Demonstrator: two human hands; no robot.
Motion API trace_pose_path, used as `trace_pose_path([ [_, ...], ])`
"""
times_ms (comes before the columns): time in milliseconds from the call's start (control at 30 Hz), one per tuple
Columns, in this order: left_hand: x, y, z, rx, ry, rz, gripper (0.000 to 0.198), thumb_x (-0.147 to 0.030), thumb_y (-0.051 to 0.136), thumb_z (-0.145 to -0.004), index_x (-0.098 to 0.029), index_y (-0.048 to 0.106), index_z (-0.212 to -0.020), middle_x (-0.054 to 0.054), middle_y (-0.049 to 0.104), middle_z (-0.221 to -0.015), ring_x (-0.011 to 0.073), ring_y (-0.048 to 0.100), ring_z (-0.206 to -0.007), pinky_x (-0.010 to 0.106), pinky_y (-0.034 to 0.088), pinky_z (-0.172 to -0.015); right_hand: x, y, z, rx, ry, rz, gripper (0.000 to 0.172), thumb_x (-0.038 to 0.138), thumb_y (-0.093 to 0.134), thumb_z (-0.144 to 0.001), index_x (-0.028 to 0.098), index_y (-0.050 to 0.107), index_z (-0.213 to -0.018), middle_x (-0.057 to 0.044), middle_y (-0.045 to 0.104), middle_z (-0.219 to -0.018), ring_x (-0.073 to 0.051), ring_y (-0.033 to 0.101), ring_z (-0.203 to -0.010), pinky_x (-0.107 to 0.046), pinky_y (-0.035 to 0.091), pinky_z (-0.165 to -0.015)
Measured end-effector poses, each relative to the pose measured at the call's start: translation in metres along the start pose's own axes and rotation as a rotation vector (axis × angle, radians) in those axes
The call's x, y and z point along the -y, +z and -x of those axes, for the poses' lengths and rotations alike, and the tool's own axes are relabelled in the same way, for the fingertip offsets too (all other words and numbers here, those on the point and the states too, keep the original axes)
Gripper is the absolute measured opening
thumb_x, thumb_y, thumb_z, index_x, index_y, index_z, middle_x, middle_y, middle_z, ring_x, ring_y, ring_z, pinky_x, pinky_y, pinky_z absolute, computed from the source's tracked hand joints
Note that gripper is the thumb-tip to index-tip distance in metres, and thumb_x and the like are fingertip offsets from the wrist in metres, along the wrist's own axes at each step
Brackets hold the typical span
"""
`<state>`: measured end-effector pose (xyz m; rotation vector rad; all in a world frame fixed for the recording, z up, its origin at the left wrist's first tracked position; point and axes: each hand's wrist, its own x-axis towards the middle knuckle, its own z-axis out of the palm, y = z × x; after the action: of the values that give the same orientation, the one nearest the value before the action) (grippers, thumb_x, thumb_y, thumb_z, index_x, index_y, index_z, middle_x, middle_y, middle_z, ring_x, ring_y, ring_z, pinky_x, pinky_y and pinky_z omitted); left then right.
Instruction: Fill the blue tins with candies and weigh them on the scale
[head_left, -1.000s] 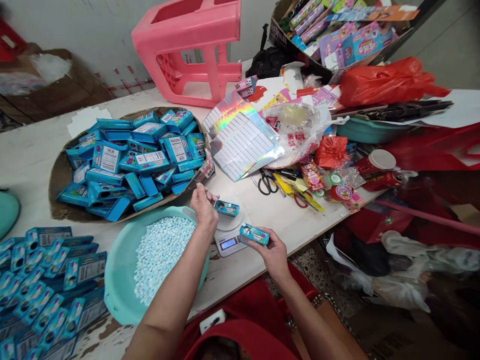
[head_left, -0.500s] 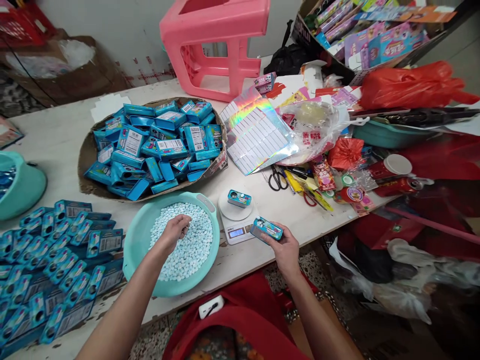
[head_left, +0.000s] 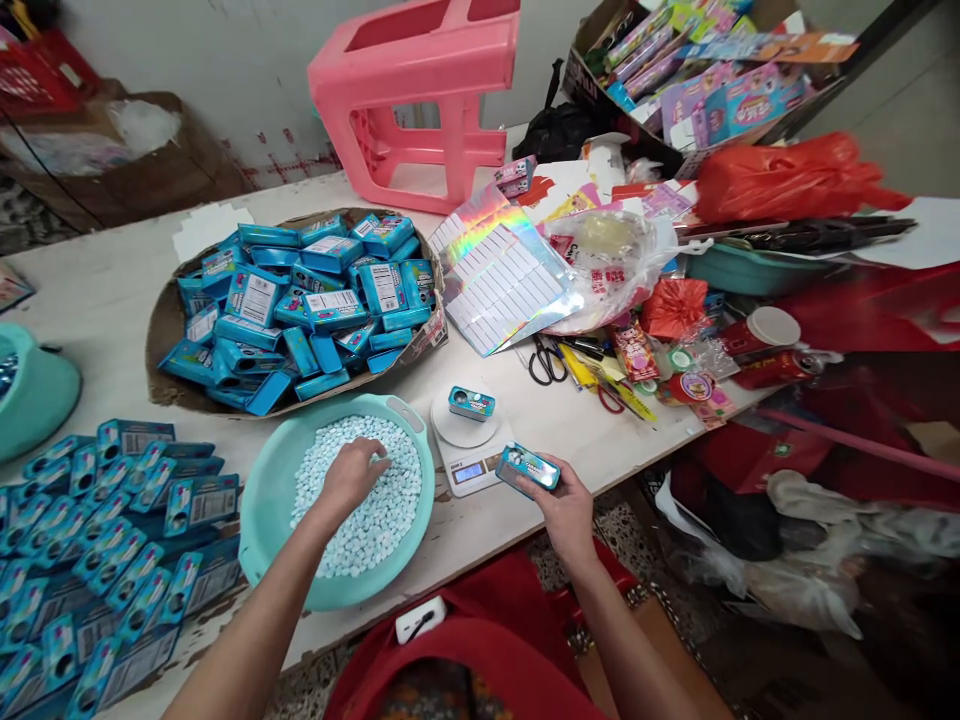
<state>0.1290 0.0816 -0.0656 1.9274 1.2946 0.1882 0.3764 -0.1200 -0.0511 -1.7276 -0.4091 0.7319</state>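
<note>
My left hand [head_left: 355,478] is over the turquoise basin [head_left: 259,540], its fingers curled and pinching among small pale-blue candies [head_left: 382,515]. What lies between the fingertips is partly hidden. My right hand [head_left: 568,508] grips a blue candy tin [head_left: 529,466] at its lower right side, just off the front corner of a white digital scale [head_left: 459,482]. Pale candies show in the round window of this tin. A second blue tin [head_left: 472,403] lies on the scale's round plate; the display is lit, but the number is too small to read.
Behind the basin, a cut-down cardboard box [head_left: 169,385] holds many blue tins. More tins stand in rows [head_left: 112,540] at left. A pink stool [head_left: 412,100] lies on its side at the back. Scissors [head_left: 547,362], shiny sticker sheets [head_left: 502,285] and bags clutter the right.
My left hand's fingers have loosened a little and reach further over the candies. My right hand keeps the tin beside the scale. The whole view has shifted slightly.
</note>
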Motion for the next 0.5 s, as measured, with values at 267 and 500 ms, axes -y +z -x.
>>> trace_pose_path([
  [267,-0.095,0.043,-0.048,-0.261,0.430,-0.096,0.019,-0.040,0.052,-0.084,-0.024,0.061,-0.089,0.006,0.061,-0.089,0.0218,0.055,-0.086,0.031,0.038,-0.072,0.001,-0.005,-0.010,-0.003,-0.004,-0.015,0.046,0.035,0.078,-0.061,0.019,0.061,-0.101,-0.005,0.068,-0.094,-0.021,0.061,-0.084,-0.039,0.049,-0.082],
  [500,-0.135,0.079,-0.082,-0.131,0.505,-0.301,0.010,-0.027,0.053,-0.085,-0.021,0.061,-0.083,0.008,0.060,-0.083,0.0230,0.052,-0.084,0.033,0.036,-0.072,-0.003,-0.007,-0.015,0.010,-0.010,-0.022,0.043,0.032,0.078,-0.063,0.020,0.061,-0.101,-0.003,0.067,-0.096,-0.020,0.061,-0.085,-0.037,0.048,-0.083],
])
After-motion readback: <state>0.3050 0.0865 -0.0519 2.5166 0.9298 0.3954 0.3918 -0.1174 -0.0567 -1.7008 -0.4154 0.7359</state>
